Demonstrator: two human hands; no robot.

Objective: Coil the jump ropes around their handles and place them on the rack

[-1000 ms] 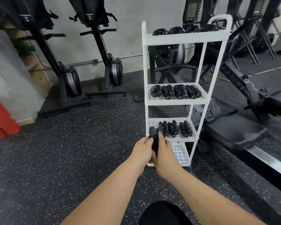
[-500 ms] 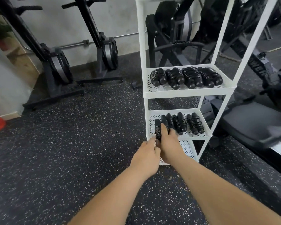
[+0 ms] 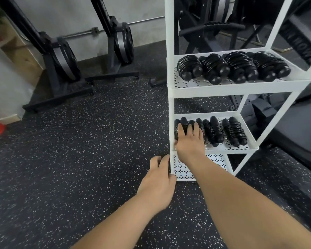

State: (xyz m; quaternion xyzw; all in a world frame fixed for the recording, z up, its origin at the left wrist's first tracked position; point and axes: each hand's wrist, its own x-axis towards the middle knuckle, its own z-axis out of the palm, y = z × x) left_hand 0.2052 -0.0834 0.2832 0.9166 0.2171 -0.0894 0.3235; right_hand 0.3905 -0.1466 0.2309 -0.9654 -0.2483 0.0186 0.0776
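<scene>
Two black machines [image 3: 61, 58] stand far left. Left hand [image 3: 158, 180] hovers over the floor [image 3: 79, 159] just beside the rack [image 3: 171, 105], at its bottom post, fingers loosely curled, holding nothing. Right hand [image 3: 188, 141] lies on a coiled rope [image 3: 176, 127] at the left end of the lower shelf [image 3: 223, 151], fingers spread fairly straight over it, not clamped. Three other ropes [image 3: 233, 132] sit right of it in a row; four upper ropes [image 3: 241, 67] fill the upper shelf [image 3: 241, 88].
</scene>
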